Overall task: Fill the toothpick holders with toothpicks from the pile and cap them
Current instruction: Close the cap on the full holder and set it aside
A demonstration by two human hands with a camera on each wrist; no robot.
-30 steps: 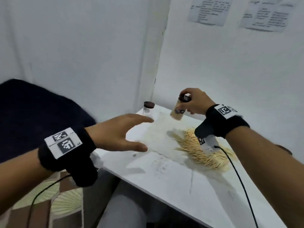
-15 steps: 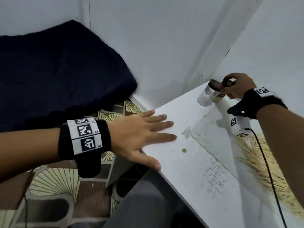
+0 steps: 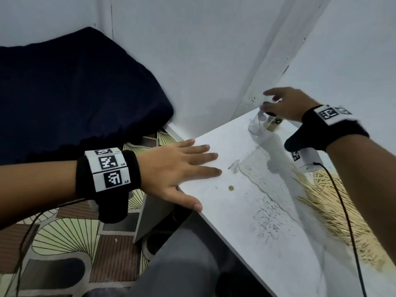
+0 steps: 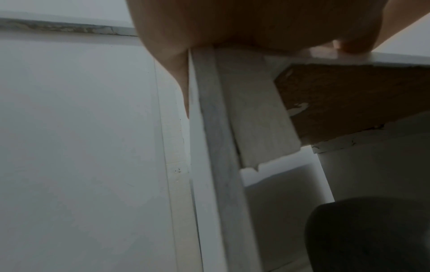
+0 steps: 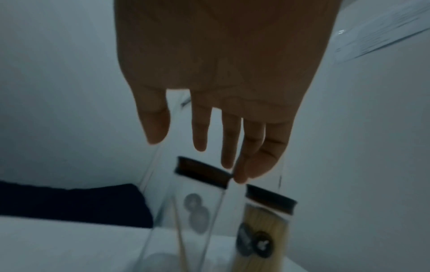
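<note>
Standing upright: capped toothpick holders (image 5: 265,226).

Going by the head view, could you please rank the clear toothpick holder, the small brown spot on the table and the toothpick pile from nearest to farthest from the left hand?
From the left hand:
1. Small brown spot, just right of it.
2. Pile of pale wooden toothpicks, right side.
3. Clear glass toothpick holder, back corner; close to the pile's near edge.

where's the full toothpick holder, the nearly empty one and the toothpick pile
full toothpick holder (image 5: 267,220): right wrist view, its packed body.
nearly empty holder (image 5: 184,211): right wrist view, its clear wall.
toothpick pile (image 3: 334,202): head view, its middle.
</note>
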